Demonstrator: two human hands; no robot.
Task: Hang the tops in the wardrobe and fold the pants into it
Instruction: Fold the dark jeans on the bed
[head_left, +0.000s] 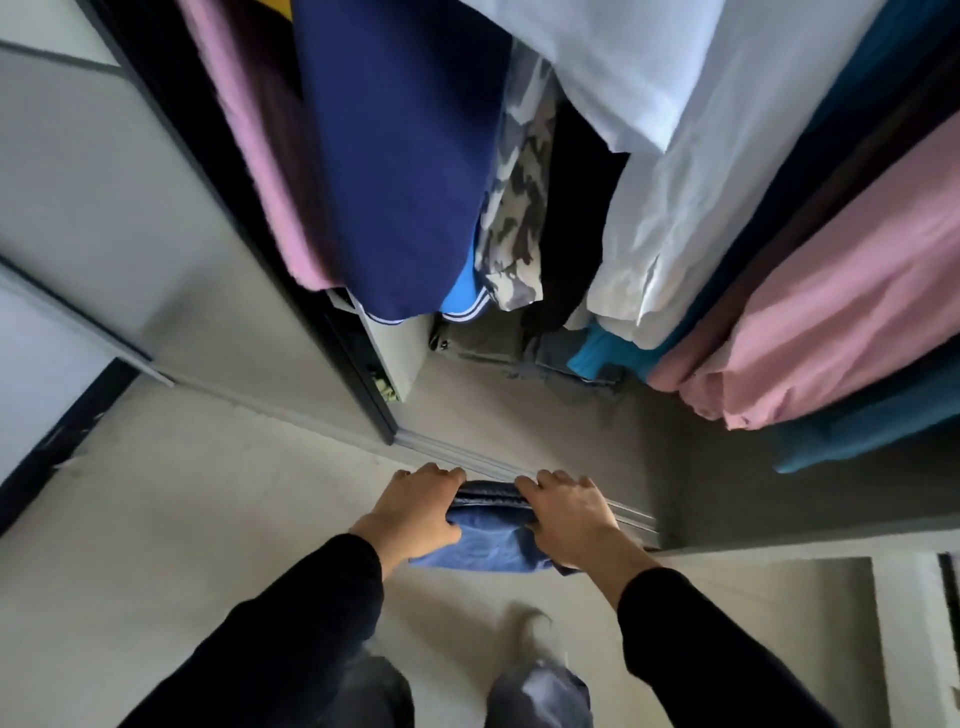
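Bare grey floor (208, 519) meets a metal rail (452, 454). At left, a dark strip (62, 436) edges a pale panel (41, 364); at right stands a white block (904, 623).

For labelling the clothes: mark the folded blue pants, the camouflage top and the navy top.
folded blue pants (485, 545): head view, on its lighter blue lower face.
camouflage top (511, 234): head view, on its lower patterned part.
navy top (400, 156): head view, on the middle of its hanging front.
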